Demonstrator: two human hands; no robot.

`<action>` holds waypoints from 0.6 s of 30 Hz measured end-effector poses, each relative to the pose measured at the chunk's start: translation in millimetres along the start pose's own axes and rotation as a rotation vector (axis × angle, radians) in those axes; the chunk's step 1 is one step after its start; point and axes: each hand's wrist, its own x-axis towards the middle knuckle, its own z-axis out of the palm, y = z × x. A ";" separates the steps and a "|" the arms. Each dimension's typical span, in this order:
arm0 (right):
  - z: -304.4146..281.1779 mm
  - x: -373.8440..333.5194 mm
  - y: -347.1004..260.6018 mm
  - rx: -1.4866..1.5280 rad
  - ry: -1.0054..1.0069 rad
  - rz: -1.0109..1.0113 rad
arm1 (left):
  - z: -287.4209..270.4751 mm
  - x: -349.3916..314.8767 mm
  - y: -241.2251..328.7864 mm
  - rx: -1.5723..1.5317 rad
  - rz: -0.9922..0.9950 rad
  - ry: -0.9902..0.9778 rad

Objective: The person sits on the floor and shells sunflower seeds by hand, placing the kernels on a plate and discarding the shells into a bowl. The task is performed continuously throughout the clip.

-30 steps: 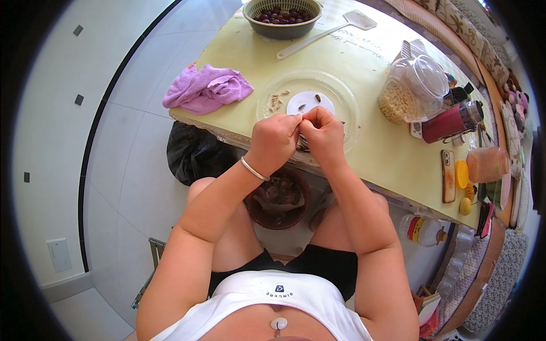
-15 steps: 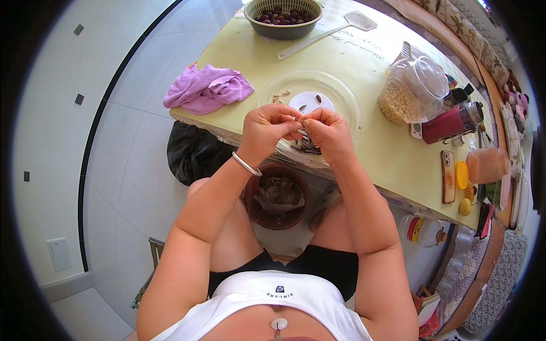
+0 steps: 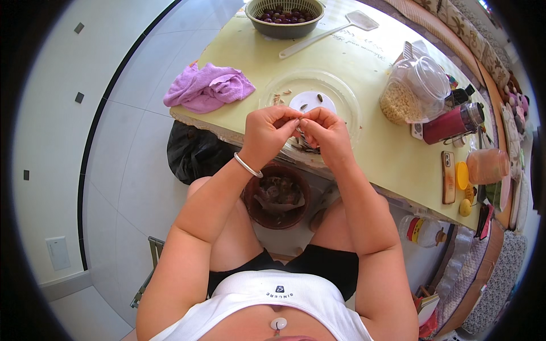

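Note:
Over a clear round plate [image 3: 347,94], my left hand [image 3: 272,129] and my right hand [image 3: 327,133] meet at the fingertips. Both pinch a tiny piece between them, apparently a sunflower seed, mostly covered by the fingers. Beneath the hands lies a small heap of dark striped sunflower seeds [image 3: 306,149], partly hidden by them. Two single seeds lie on the plate's white centre [image 3: 310,101]. Pale shelled kernels [image 3: 278,98] are scattered at the plate's left side.
Below the table edge, between my knees, stands a brown bin [image 3: 277,219] with refuse. A purple cloth [image 3: 207,88] lies to the left. Far back are a basin of dark fruit [image 3: 285,28] and a fly swatter [image 3: 330,37]. Rightward stand a clear tub [image 3: 406,96], flask [image 3: 453,123] and phone [image 3: 448,177].
The fingertips have shifted slightly against each other, with the right fingers curling a little. Both hands stay over the plate, and the things on the table have not moved.

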 end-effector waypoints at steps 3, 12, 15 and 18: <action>0.7 -0.8 1.1 -0.001 0.009 0.007 | -1.4 0.0 -9.3 0.164 0.145 0.015; -12.9 -10.7 -19.5 -0.048 -0.110 0.027 | -33.4 -9.2 38.9 0.031 -0.187 -0.273; -8.9 -25.4 -34.9 -0.251 -0.406 0.149 | -56.4 -11.0 52.7 0.146 -0.304 -0.608; -1.8 -34.5 -38.3 -0.495 -0.613 0.241 | -62.7 -11.1 54.8 0.409 -0.184 -0.913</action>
